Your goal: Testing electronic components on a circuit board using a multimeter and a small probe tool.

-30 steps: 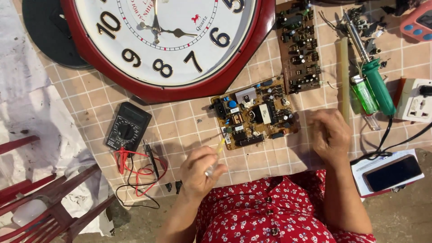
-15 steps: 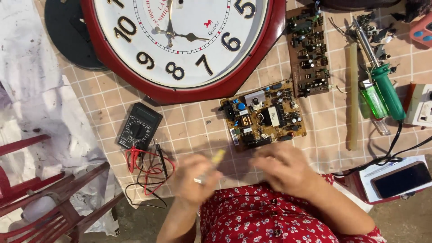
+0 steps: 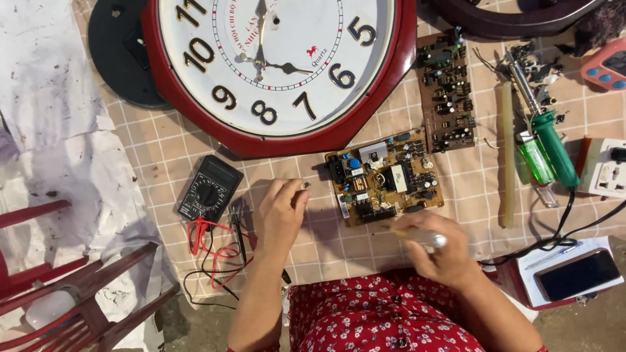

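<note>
Leaning over the checked table (image 3: 163, 140), the person pinched a tiny part in the left hand (image 3: 279, 212) and gripped a blurred pale tool in the right hand (image 3: 435, 251), just beside the green circuit board (image 3: 385, 176).

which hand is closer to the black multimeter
Left. The left hand lies just right of the black multimeter, above its red and black leads. The right hand is far to the right, below the circuit board.
</note>
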